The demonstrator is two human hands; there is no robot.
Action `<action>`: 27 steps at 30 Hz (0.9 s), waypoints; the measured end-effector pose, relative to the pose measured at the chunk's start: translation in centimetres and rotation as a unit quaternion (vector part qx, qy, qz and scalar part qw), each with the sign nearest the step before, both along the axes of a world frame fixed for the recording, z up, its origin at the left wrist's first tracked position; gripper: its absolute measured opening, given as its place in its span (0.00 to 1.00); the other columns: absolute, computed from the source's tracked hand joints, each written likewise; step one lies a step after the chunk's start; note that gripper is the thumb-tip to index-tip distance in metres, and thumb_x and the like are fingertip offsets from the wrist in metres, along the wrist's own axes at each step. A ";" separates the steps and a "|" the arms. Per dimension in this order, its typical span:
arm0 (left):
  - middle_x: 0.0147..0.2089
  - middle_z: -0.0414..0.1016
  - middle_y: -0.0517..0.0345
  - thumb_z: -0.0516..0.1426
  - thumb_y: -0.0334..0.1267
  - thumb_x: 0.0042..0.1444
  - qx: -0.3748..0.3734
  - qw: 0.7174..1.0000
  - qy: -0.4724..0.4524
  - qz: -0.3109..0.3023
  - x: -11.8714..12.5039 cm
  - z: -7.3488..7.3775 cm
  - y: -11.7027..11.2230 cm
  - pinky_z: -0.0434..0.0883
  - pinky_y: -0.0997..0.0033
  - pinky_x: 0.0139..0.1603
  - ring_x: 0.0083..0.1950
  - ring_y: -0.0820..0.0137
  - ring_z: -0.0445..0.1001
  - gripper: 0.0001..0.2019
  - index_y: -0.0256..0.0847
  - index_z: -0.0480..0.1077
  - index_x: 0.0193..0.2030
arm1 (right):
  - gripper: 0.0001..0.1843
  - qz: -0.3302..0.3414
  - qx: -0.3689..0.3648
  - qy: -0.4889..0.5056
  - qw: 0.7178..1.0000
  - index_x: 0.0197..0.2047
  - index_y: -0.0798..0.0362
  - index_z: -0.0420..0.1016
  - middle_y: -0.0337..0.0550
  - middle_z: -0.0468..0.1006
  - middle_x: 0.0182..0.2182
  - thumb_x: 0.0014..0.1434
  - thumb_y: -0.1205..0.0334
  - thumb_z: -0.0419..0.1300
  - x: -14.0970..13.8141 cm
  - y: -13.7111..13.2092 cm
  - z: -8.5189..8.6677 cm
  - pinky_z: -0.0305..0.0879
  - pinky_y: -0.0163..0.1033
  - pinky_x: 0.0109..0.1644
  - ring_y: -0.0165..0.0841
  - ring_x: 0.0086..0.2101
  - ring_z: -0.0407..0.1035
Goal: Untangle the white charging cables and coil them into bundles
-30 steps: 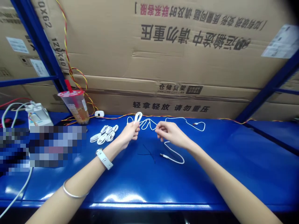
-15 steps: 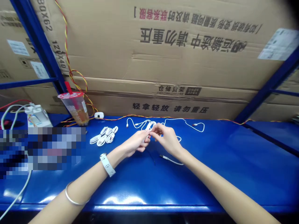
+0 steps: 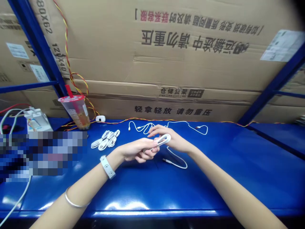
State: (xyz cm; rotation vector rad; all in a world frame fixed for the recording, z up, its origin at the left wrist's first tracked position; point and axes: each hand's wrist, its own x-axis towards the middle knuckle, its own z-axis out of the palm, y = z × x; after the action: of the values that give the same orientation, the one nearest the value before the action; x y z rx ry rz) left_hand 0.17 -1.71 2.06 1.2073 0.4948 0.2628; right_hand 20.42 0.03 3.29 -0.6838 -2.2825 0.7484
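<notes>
My left hand (image 3: pixel 140 150) grips a folded bundle of white charging cable (image 3: pixel 165 139), its looped end sticking out to the right past the thumb. Just behind that loop is my right hand (image 3: pixel 172 138), its fingers stretched leftward and apart, partly hidden by the bundle and my left hand. A white cable with a metal plug (image 3: pixel 177 163) curves on the blue surface below my right hand. Behind both hands lie more loose white cables (image 3: pixel 143 128), one reaching right to a plug end. Several bundled white cables (image 3: pixel 106 140) lie left of my hands.
A plastic drink cup (image 3: pixel 76 111) with a red straw stands at the back left, beside a small white case (image 3: pixel 100 119). A white power adapter (image 3: pixel 38 119) with cords is farther left. Cardboard boxes (image 3: pixel 147 73) and blue posts (image 3: pixel 269 89) rise behind the blue shelf (image 3: pixel 226 178).
My right hand's finger pinch near the bundle has come apart, and its fingers have straightened out. My left hand has turned, bringing the bundle's looped end into view on the right.
</notes>
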 end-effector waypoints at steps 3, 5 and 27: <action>0.24 0.43 0.69 0.55 0.52 0.58 0.016 0.999 -0.002 0.031 0.1 0.1 0.0 0.39 0.83 0.15 0.20 0.83 0.37 0.17 0.39 0.58 0.31 | 0.09 -0.042 -0.002 0.011 0.999 0.35 0.55 0.76 0.46 0.78 0.37 0.60 0.63 0.55 -0.3 -0.3 -0.3 0.65 0.39 0.47 0.34 0.39 0.71; 0.24 0.44 0.69 0.55 0.51 0.58 0.040 0.997 -0.010 0.063 0.1 0.1 0.1 0.39 0.83 0.16 0.20 0.83 0.37 0.17 0.39 0.58 0.32 | 0.09 -0.092 -0.007 0.013 0.996 0.32 0.56 0.76 0.42 0.78 0.29 0.58 0.65 0.55 -0.4 -0.4 -0.5 0.64 0.36 0.40 0.32 0.32 0.71; 0.23 0.62 0.61 0.52 0.41 0.60 0.466 0.798 0.132 0.359 1.7 -1.0 0.7 0.53 0.73 0.27 0.26 0.72 0.58 0.14 0.42 0.59 0.24 | 0.10 -0.106 -0.276 0.154 0.943 0.32 0.54 0.68 0.32 0.63 0.18 0.55 0.55 0.57 -2.3 -1.0 -1.8 0.57 0.32 0.24 0.26 0.20 0.58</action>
State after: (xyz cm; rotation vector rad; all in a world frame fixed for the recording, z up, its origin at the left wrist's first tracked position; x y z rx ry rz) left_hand 1.89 -1.02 1.03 1.9900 1.1498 1.0998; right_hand 18.12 -0.97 1.46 -0.9661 -1.6844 1.3057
